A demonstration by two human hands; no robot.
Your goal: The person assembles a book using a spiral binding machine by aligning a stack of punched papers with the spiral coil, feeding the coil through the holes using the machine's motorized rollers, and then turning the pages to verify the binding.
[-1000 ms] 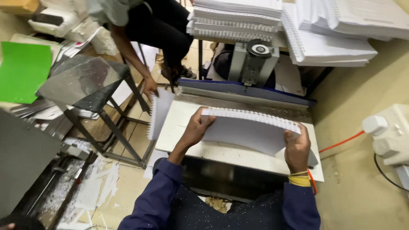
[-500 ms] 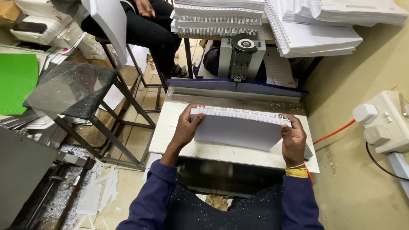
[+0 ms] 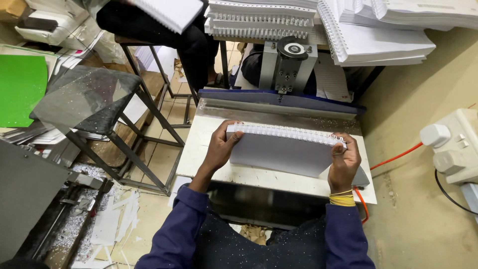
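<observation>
While both hands (image 3: 219, 147) (image 3: 343, 162) grip wire-bound white pad (image 3: 284, 149).

green sheet (image 3: 20, 89) far left | metal stool (image 3: 87, 99) | stacked spiral notebooks (image 3: 378, 35) above | wall socket (image 3: 453, 144) right

Bright, even indoor light, soft shadows, sharp focus, wide-angle bending at edges.

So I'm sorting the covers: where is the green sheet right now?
In the head view the green sheet lies at the far left edge, on a paper pile beside the dark stool, well away from both hands on the wire-bound pad.
</observation>
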